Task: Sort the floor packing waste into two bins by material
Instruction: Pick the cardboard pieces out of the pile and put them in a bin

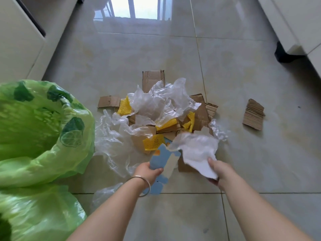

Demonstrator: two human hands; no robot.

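Pick-up step in hand. The left hand (149, 171) grips a blue card piece (160, 160), fingers curled round its lower edge; the right hand (217, 171) pinches a white plastic sheet (196, 150). Both items are lifted just over the waste pile (156, 115) on the floor (243, 214). Judgement: next, each goes to its own bin. The green-lined bin (34, 129) stands close left; a second liner (34, 214) sits nearer. Open tile lies right, with one stray cardboard scrap (253, 114).

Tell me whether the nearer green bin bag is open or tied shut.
Open: the green bag gapes at its mouth, its rim folded outward, nothing knotted. Its contents cannot be told.
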